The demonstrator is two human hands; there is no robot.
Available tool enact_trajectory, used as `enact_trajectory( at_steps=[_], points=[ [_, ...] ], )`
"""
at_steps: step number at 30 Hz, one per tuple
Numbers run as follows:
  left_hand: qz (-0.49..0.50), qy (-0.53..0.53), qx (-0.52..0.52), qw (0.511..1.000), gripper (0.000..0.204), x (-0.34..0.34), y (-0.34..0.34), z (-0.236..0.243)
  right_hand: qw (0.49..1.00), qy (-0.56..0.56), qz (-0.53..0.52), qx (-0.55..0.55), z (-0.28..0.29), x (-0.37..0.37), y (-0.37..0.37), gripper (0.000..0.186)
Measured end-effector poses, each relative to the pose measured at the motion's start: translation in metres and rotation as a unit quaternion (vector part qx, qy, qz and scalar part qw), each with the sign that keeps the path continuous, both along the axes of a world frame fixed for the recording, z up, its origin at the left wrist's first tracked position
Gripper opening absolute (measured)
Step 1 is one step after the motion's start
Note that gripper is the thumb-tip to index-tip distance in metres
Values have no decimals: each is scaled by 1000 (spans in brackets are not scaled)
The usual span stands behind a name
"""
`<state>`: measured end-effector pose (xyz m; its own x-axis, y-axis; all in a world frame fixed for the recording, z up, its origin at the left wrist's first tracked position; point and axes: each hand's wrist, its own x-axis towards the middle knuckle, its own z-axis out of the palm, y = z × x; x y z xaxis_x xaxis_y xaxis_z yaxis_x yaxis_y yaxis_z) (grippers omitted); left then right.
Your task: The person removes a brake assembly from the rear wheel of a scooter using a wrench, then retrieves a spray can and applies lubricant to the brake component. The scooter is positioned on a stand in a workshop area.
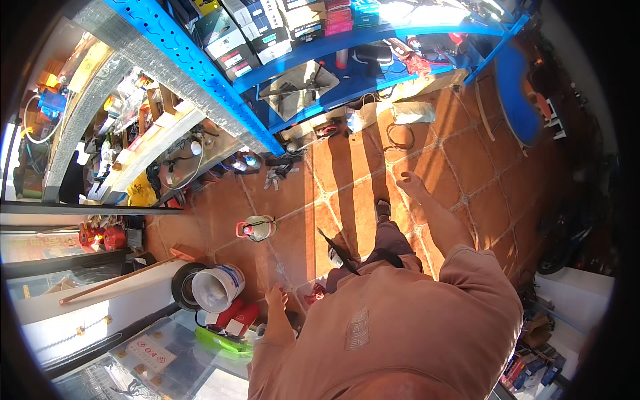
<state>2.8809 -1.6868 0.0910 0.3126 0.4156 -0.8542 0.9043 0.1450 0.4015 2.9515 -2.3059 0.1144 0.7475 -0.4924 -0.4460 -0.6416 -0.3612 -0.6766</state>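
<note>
So the left hand (pixel 277 297) hangs low by the body, and honestly can't tell if it's gripping anything, the fingers are too small and shadowed. Just left of it and a bit back are some red objects (pixel 248 313), with the white bucket (pixel 235 283) near, further left. The pale jug with the red handle (pixel 264 229) sits on the tiled floor (pixel 293 243) ahead of that hand, apart from it.

Right hand (pixel 413 185) is stretched out ahead of the body and looks empty, thumb and fingers apart in a loose curl. Ahead of it there's a dark cable loop (pixel 400 137) on the floor, then a pale packet (pixel 413 112), and past those the blue shelving (pixel 393 80) with its stacked boxes (pixel 267 27).

IMO doing this bit well is mostly about elbow room: keep the left wrist clear of the bucket rim, keep the right hand relaxed, and place feet flat so that cable doesn't snag a sandal.
</note>
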Motion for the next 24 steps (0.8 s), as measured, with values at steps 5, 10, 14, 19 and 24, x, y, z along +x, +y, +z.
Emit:
enact_trajectory(
  at_steps=[5,10,14,19,24],
  points=[
    [133,-9,8,991,17,-41,-10,32,994,-88,46,48,40,224,-56,60],
    [246,21,113,962,22,-82,-131,40,987,-122,47,-97,-25,450,-141,71],
    [226,94,132,961,26,-97,-246,32,931,-140,163,-295,-78,605,-199,58],
    [328,65,190,923,5,-110,-351,28,909,-152,252,-295,-114,705,-195,56],
    [361,93,233,898,14,-101,-371,35,907,-139,281,-282,-129,704,-190,55]
  ],
)
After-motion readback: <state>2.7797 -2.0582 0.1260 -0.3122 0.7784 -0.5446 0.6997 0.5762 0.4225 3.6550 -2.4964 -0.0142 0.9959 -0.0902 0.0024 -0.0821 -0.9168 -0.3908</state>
